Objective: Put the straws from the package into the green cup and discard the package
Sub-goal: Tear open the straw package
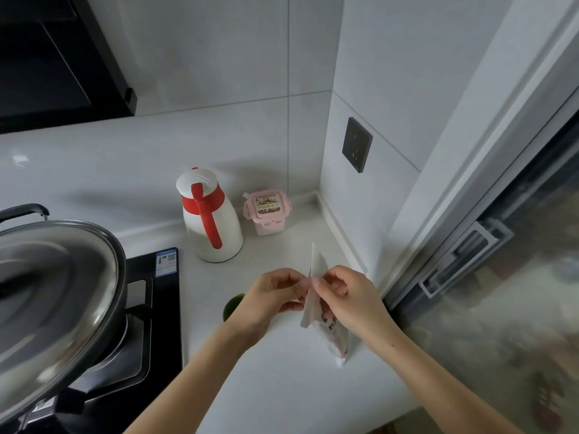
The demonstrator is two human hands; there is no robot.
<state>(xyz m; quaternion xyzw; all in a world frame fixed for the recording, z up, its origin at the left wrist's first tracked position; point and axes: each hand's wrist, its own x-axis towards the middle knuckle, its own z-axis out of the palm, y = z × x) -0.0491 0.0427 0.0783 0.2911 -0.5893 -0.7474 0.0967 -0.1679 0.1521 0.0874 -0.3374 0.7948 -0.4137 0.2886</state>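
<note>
A long clear plastic straw package (336,335) with pink and dark print is held upright above the white counter, its top edge pinched between both hands. My left hand (273,292) grips the package's left side near the top. My right hand (344,296) grips its right side. The package's top flap (317,261) sticks up beyond my fingers. The green cup (231,305) stands on the counter just under my left hand, and only a sliver of its rim shows. Whether straws are inside the package I cannot make out.
A white thermos with a red handle (211,216) and a pink-lidded container (268,211) stand at the back. A lidded steel pot (53,292) sits on the black stove (156,314) to the left. A wall with a socket (357,145) and a glass door (501,292) are to the right.
</note>
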